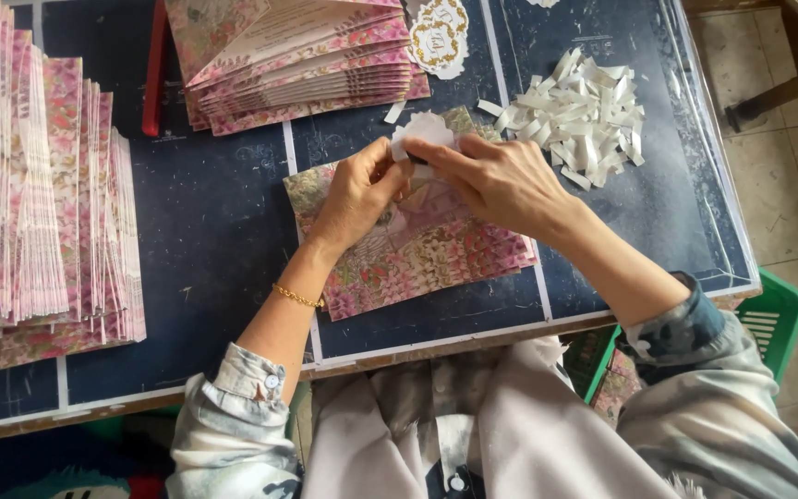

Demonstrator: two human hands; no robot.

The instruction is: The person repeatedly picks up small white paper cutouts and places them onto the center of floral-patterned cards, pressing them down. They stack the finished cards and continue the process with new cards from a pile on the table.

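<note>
My left hand (359,191) and my right hand (502,180) meet over a floral pink card (436,249) lying on the dark table (214,212). Both pinch a small white scalloped paper piece (425,129) between fingertips, just above the card's upper edge. A thin gold bracelet circles my left wrist. The card's middle is hidden under my hands.
A tall stack of floral cards (39,203) fills the left side. A fanned pile of cards (297,60) lies at the top, with white-and-gold round stickers (438,35) beside it. A heap of white paper strips (579,115) sits right. A green basket (773,319) stands below the table's right edge.
</note>
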